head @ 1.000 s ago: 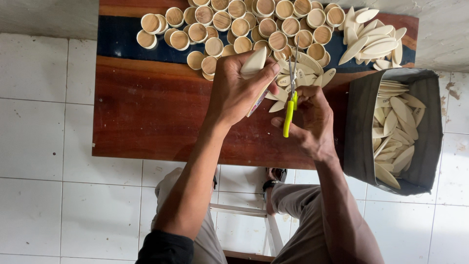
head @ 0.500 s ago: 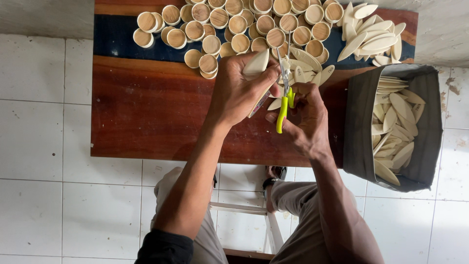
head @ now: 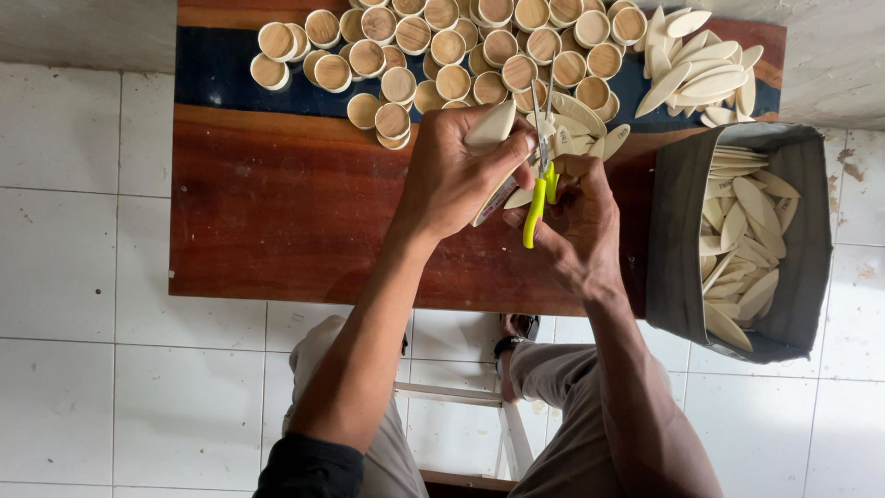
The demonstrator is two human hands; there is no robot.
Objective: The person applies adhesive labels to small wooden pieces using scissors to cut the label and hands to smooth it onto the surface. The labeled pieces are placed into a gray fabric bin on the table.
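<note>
My left hand (head: 452, 175) grips a pale, leaf-shaped wooden strip (head: 490, 125), curled between thumb and fingers above the table. My right hand (head: 576, 221) holds scissors with yellow-green handles (head: 536, 201); their metal blades (head: 542, 118) point away from me beside the strip. Both hands meet over the far middle of a dark red wooden table (head: 277, 212). Several more pale strips (head: 581, 124) lie just beyond my fingers.
Many small round wooden rings (head: 433, 51) cover the table's far side on a blue band. A heap of pale strips (head: 696, 65) sits at the far right. A grey bag (head: 678, 240) of strips stands on the white tiled floor (head: 83, 369) right of the table.
The scissors have tilted and shifted slightly left toward the strip in my left hand. Both hands stay in nearly the same place.
</note>
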